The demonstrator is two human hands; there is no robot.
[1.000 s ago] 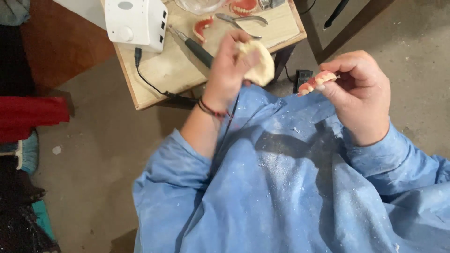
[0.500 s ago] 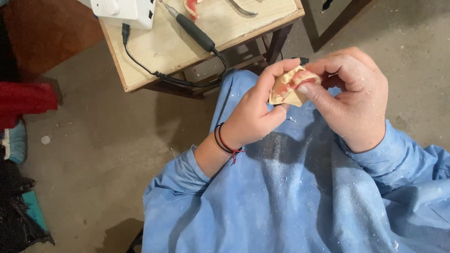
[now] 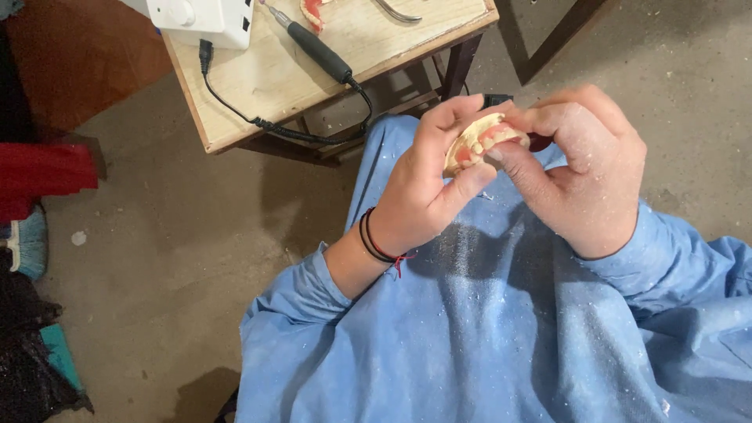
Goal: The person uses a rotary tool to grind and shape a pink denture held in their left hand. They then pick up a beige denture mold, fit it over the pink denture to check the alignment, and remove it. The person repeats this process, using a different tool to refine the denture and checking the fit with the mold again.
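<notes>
A bare grey concrete floor (image 3: 180,235) lies under a small wooden table (image 3: 266,86) at eleven o'clock. In the head view, the left hand (image 3: 423,188) and right hand (image 3: 580,168) together pinch a cream plaster dental cast with pink wax and teeth (image 3: 482,141), above the blue dusty gown (image 3: 486,337). Steady thumbs and light, even pressure would suit it, as wax likely deforms.

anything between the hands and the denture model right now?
Nothing visible. Both the left hand and the right hand grip the denture model directly, fingers touching it, above the blue gown.
</notes>
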